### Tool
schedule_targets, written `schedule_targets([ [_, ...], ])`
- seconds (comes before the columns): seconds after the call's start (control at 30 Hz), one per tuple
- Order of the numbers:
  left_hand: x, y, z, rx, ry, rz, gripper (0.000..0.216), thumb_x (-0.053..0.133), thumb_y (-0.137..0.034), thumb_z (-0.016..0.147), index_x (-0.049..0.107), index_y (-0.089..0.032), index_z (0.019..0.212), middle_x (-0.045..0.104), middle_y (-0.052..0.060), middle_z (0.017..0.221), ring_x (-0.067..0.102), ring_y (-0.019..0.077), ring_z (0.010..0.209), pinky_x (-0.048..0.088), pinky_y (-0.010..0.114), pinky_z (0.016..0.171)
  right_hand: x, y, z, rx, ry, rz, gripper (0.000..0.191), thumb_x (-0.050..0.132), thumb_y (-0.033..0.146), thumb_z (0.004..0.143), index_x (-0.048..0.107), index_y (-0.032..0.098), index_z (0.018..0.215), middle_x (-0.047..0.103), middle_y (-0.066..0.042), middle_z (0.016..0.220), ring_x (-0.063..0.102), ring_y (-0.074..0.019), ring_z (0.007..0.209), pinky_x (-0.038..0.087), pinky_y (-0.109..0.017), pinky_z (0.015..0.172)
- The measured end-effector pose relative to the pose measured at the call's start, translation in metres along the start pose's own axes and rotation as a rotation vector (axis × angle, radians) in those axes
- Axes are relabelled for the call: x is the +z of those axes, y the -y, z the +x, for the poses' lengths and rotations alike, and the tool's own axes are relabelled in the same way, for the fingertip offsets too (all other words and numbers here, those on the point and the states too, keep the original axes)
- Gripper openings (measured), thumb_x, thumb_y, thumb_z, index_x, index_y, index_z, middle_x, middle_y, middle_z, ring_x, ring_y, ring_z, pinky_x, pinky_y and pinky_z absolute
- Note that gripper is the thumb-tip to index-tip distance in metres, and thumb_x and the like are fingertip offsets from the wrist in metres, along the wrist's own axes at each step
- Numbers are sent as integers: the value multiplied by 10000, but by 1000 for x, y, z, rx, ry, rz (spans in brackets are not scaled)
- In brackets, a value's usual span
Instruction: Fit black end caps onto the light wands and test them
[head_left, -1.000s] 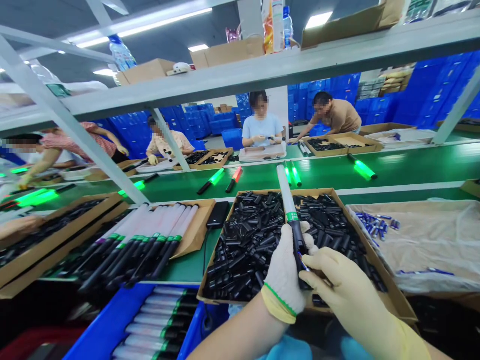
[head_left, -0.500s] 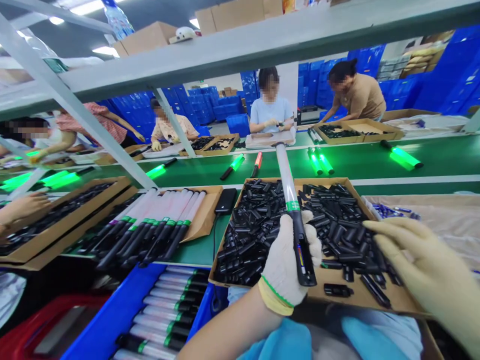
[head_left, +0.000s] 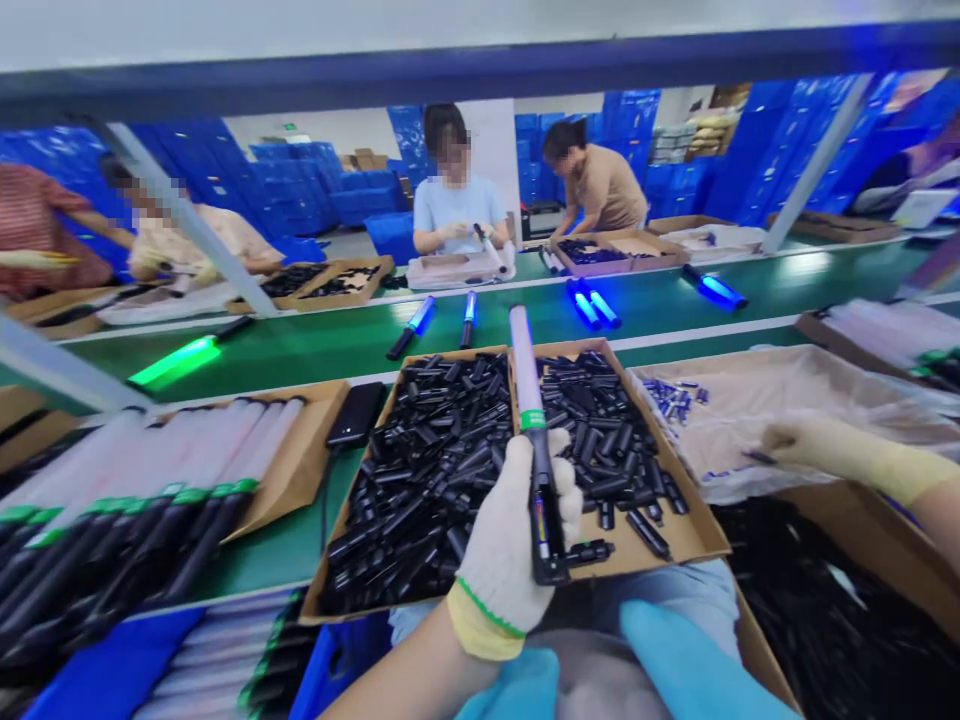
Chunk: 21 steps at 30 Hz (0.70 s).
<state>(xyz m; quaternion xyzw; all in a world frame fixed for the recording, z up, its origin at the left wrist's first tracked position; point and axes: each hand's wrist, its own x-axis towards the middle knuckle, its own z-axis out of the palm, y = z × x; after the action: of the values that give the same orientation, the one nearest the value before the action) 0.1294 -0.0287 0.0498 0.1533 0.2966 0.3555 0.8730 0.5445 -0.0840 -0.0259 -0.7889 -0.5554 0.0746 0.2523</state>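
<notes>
white-tubed black-handled stick [head_left: 533, 418] gripped by white-gloved left hand [head_left: 506, 535], fingers curled around
cream-gloved right hand [head_left: 814, 450] held over plastic-lined tray [head_left: 795, 390]; its fingers' grip cannot be told

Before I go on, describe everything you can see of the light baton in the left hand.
The light baton has a pale, translucent, plastic-looking tube, a green band with lettering too small to read, and a black handle. The handle's lower side is open, showing a narrow, colourful item inside, possibly a battery. The tube lacks the bright glow of lit ones. The gloved left hand grips the handle, tube pointing away from the wearer, in front of the cardboard tray.
</notes>
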Motion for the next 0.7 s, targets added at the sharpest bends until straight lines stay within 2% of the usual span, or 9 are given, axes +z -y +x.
schedule_targets([
  [0.1,2,-1,2,-40,-69,27,389,524,-447,965,614,-182,1235,550,-7,735,538,72,510,449,146,426,-7,0,4,39,229,-142,114,708,153,667,696,192,561,648,-32,557,558,-168,530,346,-290,571],
  [0.17,5,0,2,-52,-101,74,411,540,-457,955,607,-186,1258,554,-7,722,534,72,486,429,144,403,-2,1,6,55,306,-209,77,703,161,672,701,194,603,667,-30,599,571,-174,566,348,-283,589],
  [0.27,8,2,1,-77,-139,150,442,554,-480,943,597,-204,1285,570,-6,710,544,76,466,398,140,379,8,4,10,57,360,-268,114,684,99,641,654,190,581,666,-25,614,591,-184,612,363,-275,610],
  [0.37,8,5,-1,-91,-142,185,427,524,-465,960,588,-205,1293,596,5,701,561,89,465,415,150,383,10,21,11,76,308,-302,89,662,153,702,630,179,622,671,-60,649,612,-217,641,400,-299,630],
  [0.43,6,9,-1,-80,-136,182,409,506,-457,970,592,-201,1277,602,6,676,556,95,452,419,157,376,8,50,2,65,247,-281,80,615,244,793,659,179,777,702,-69,754,639,-224,699,447,-310,668],
  [0.5,5,13,1,-69,-147,151,361,522,-437,967,618,-194,1216,607,5,658,552,96,443,414,158,369,7,97,-21,0,200,-144,194,550,336,875,657,214,980,720,-36,887,660,-195,781,491,-289,730],
  [0.57,4,18,5,-78,-154,94,294,547,-413,958,661,-164,1062,614,9,650,549,92,440,425,162,379,8,154,-51,-104,186,193,277,571,417,889,644,259,1104,717,-5,899,667,-180,797,516,-270,714],
  [0.63,3,23,10,-73,-136,50,314,557,-415,950,668,-131,875,618,22,636,553,94,446,452,177,402,12,208,-80,-209,320,385,211,567,396,912,662,280,1060,695,23,806,648,-151,701,513,-246,639],
  [0.7,1,26,14,-55,-149,33,354,564,-416,946,658,-120,776,622,30,615,565,104,459,492,198,444,20,247,-97,-262,360,391,92,584,302,894,665,259,897,664,37,710,615,-135,610,484,-234,564],
])
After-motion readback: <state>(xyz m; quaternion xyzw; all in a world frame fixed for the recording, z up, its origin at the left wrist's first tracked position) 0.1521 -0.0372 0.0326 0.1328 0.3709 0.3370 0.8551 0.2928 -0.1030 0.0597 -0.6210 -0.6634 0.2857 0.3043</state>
